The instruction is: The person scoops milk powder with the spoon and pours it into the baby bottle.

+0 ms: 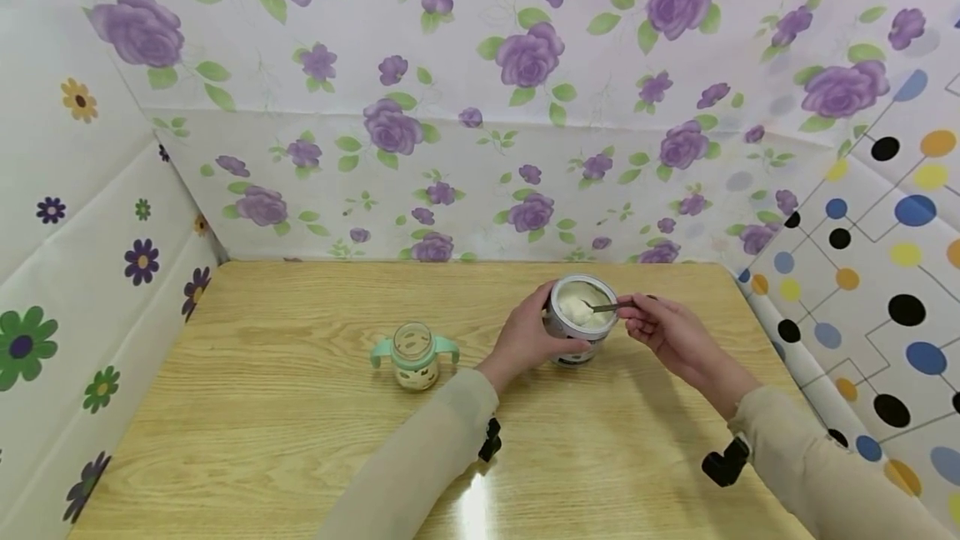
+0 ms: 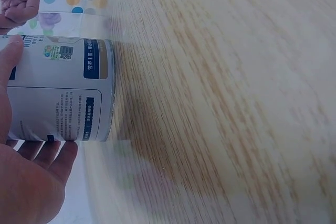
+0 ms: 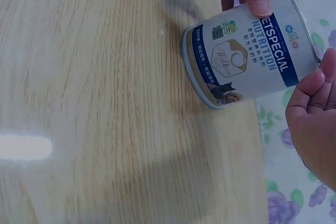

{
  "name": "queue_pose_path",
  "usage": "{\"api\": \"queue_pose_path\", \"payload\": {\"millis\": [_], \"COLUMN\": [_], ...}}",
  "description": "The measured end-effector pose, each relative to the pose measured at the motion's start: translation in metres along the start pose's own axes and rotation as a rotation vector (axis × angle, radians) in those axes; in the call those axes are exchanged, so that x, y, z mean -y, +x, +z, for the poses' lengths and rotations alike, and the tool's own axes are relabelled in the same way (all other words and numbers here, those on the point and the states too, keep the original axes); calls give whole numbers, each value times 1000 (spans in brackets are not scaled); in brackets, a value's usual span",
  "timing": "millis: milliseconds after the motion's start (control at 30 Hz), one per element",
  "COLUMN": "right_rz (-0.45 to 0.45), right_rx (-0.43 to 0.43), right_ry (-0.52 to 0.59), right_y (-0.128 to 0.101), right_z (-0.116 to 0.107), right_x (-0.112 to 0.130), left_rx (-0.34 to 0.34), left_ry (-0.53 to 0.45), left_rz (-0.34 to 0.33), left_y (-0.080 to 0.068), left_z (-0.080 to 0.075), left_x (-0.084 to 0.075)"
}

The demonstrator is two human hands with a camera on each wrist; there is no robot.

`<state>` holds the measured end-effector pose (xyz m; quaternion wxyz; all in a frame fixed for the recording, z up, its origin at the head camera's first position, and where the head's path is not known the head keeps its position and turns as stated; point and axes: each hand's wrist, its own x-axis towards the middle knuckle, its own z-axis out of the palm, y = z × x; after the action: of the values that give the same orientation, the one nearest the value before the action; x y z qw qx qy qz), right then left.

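Observation:
My left hand (image 1: 534,335) grips the side of an open milk powder can (image 1: 573,352), thumb across its front and fingers round the far side. Pale powder (image 1: 574,309) shows inside the can's rim. The right hand (image 1: 670,334) pinches the handle of a metal spoon (image 1: 611,307), whose tip reaches over the powder with some on it. In the right wrist view the can's printed label (image 3: 249,51) faces the camera, and the spoon is out of sight there. To the left stands a clear bottle (image 1: 416,367) with mint-green handles, apart from both hands.
All of this stands on a wooden table (image 1: 300,440). A flower-printed cloth (image 1: 450,148) rises behind its back edge, with a dotted cloth (image 1: 862,290) along the right side and another flowered cloth (image 1: 90,273) at the left.

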<state>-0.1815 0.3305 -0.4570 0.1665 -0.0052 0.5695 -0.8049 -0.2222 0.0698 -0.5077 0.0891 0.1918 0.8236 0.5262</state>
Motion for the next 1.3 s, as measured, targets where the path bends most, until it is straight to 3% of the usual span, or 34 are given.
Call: {"api": "queue_pose_path", "payload": {"millis": [167, 300, 600, 933, 1300], "right_rz": [1, -2, -8, -40, -33], "right_rx": [18, 11, -88, -74, -124], "right_ry": [159, 207, 234, 296, 318], "right_y": [0, 2, 7, 10, 9], "right_z": [-4, -3, 7, 8, 8], "right_x": [-5, -7, -6, -1, -4], "left_rx": [0, -3, -4, -4, -3], "left_ry": [-6, -6, -10, -15, -8], "left_rz": [12, 11, 4, 5, -5], "left_y": [0, -1, 0, -1, 0], "left_z": [0, 0, 0, 0, 0], "left_x": [1, 1, 0, -1, -1]}}
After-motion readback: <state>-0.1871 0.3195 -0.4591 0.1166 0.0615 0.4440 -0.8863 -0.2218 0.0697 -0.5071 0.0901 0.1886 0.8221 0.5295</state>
